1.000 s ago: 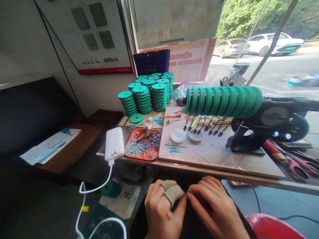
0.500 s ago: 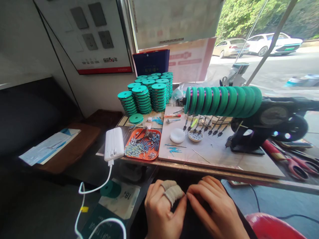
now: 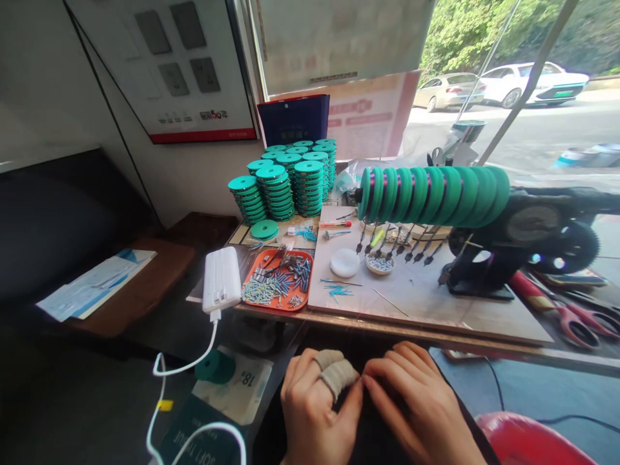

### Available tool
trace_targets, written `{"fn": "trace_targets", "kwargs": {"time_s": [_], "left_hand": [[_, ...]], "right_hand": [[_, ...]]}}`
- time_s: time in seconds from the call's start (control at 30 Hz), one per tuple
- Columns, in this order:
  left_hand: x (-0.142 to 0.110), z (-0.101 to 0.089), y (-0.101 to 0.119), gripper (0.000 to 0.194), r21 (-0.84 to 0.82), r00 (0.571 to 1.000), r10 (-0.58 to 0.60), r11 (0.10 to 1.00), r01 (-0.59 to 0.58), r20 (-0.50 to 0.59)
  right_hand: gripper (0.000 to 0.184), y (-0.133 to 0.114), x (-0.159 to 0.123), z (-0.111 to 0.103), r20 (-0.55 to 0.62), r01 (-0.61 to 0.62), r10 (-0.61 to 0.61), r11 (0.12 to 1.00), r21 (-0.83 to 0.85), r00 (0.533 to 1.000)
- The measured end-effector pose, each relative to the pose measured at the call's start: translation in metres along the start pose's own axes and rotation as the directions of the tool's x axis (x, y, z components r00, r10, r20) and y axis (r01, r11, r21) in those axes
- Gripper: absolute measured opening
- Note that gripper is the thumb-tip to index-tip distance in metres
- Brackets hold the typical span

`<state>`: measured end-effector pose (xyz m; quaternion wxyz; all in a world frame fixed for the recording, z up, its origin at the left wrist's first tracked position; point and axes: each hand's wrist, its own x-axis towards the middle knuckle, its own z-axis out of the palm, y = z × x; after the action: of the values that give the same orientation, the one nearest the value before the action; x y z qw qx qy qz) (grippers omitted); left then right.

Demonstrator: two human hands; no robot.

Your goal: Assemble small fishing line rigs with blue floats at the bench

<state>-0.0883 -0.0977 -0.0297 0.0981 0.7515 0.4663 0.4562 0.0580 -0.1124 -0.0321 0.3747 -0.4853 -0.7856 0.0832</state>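
Just below the table's front edge, my left hand point(image 3: 322, 407) and my right hand point(image 3: 416, 397) meet with thumbs and forefingers pinched close together. Both are closed; whatever sits between the fingertips is too small to make out. Beige cloth bands point(image 3: 336, 374) wrap two fingers of my left hand. Above the hands lies a pale board point(image 3: 436, 307) with a thin metal needle-like rod point(image 3: 390, 301), several short blue pieces point(image 3: 340, 291), a white round lid point(image 3: 344, 263) and a small bowl of beads point(image 3: 380, 263).
A row of green spools point(image 3: 431, 197) is mounted on a black machine point(image 3: 527, 226) at right, small weights hanging below. Stacked green spools point(image 3: 274, 194) stand at the back. An orange tray point(image 3: 278, 303) holds small parts. A white power bank point(image 3: 221, 279) and red-handled scissors point(image 3: 576, 326) lie at the edges.
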Motion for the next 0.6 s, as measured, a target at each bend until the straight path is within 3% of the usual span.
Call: {"fn": "trace_targets", "kwargs": {"time_s": [0.23, 0.6], "left_hand": [[0.0001, -0.0006, 0.0000, 0.012, -0.003, 1.000, -0.001, 1.000, 0.001, 0.003], [0.0012, -0.0012, 0.0005, 0.014, 0.013, 1.000, 0.028, 1.000, -0.028, -0.006]], "right_hand": [[0.013, -0.0054, 0.0045, 0.0001, -0.072, -0.009, 0.010, 1.000, 0.004, 0.997], [0.012, -0.0030, 0.0001, 0.0014, -0.013, -0.013, 0.013, 1.000, 0.015, 1.000]]}}
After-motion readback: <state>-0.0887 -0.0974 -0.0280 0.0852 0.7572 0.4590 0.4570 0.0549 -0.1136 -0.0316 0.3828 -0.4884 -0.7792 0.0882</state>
